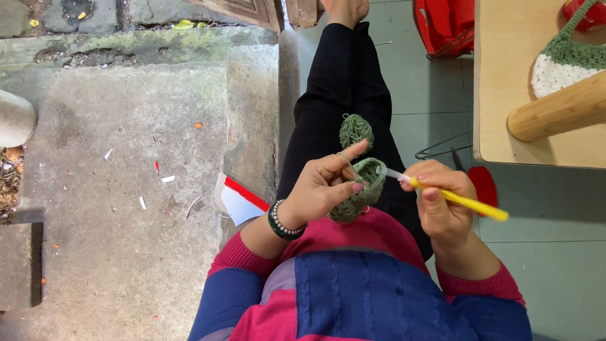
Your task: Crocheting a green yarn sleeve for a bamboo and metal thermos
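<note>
Fingers [344, 167] of your left hand [322, 189] are pinching the green piece [365, 189], with the thumb on its near side and the pointer finger sticking up behind it. A thin bit of yarn [346, 159] is running over that pointer finger. Your right hand [445, 202] is closing tight around the yellow hook [464, 202], and the pale tip of the hook is poking into the top edge of the piece.

I think the yarn could be slipping off your pointer finger if you are letting it go loose, and then the loops would be getting too big. The hook could also be sliding out of its loop if you are pulling it back too fast. The yarn ball [356, 131] is sitting on your leg [344, 82], and it could be rolling off onto the floor if you are tugging hard.

The piece is sitting between your two hands, touching the left fingers and just beside the right ones, above your lap.
</note>
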